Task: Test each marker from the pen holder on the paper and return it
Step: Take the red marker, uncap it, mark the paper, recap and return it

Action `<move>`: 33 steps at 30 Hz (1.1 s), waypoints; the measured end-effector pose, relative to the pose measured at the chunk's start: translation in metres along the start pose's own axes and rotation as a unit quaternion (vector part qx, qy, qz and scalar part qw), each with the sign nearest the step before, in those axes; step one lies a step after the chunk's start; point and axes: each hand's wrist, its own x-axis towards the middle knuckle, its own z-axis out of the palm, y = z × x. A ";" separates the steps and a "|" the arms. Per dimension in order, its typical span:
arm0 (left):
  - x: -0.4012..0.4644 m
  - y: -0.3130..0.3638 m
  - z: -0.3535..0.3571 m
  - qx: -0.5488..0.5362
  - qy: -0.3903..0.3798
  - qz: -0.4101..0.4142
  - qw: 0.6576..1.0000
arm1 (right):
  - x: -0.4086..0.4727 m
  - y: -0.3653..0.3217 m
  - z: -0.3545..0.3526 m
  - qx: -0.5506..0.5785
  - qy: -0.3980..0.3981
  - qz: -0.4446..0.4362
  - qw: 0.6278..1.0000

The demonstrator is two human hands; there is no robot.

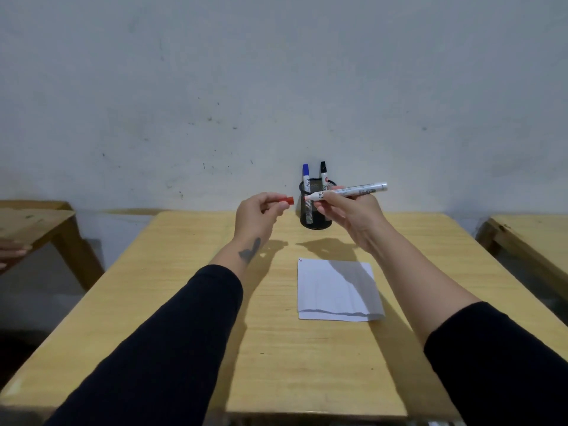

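Observation:
My right hand (347,215) grips a white marker (353,190) held level above the table, its uncapped tip pointing left. My left hand (261,212) pinches the marker's red cap (288,200) a short gap away from that tip. Behind both hands stands a black mesh pen holder (315,216) with a blue-capped marker (306,175) and a black-capped marker (323,172) upright in it. A white sheet of paper (336,289) lies flat on the wooden table (172,302) below my right forearm, with a small red mark at its top left corner.
A grey wall rises right behind the table. Another wooden table (33,222) stands at the left and a third (534,238) at the right. Part of another person's hand (10,253) shows at the far left edge.

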 end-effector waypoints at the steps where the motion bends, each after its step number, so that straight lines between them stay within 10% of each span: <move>1: -0.001 0.002 -0.001 -0.008 -0.001 0.001 1.000 | 0.000 -0.001 0.001 0.000 -0.003 0.001 1.000; 17: -0.018 0.012 0.003 -0.008 -0.045 0.015 0.999 | -0.018 0.012 0.008 0.031 -0.064 0.016 0.997; 26: -0.008 0.015 -0.011 -0.008 0.011 -0.009 1.000 | -0.005 0.007 0.006 -0.069 0.027 0.010 0.997; 33: 0.005 0.029 -0.006 0.100 -0.021 0.037 0.994 | 0.000 -0.008 0.005 -0.598 0.031 -0.199 0.776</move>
